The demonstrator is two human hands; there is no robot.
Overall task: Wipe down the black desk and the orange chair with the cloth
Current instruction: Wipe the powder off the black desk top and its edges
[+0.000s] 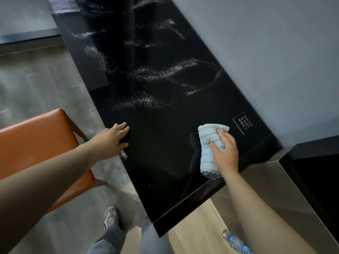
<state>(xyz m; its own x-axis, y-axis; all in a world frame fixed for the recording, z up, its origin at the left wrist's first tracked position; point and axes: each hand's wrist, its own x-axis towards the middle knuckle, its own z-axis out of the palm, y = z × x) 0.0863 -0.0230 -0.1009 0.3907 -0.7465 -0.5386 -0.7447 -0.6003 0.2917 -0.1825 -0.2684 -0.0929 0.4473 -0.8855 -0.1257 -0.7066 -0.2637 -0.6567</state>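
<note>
**Black desk dusted with white, cloth at the near end**

Black and glossy, the desk (165, 143) runs away along the grey wall. White powder (165, 74) streaks its middle and far stretch, while the near end looks mostly bare. The orange chair (36, 140) stands just beside the desk's left edge, not yet touched by the cloth.

The left hand (111, 140) rests at the desk's left edge with its fingers relaxed and flat, holding nothing. A small clump of powder lies just beside it. The right hand (225, 153) lies over the folded blue-striped cloth (209, 143), thumb and fingers bunching it against the desktop near the right edge, beside a small printed label (243, 123).

To do this step well, I judge the cloth should stay flat under firm pressure and travel in long overlapping strokes. These should gather the powder toward one spot rather than scatter it over the edge onto the floor. The left hand can go on bracing the body. Refolding to a clean face should stop smears on the gloss.

A clear plastic bottle (236, 241) lies low at the right. I cannot tell what it holds.
</note>
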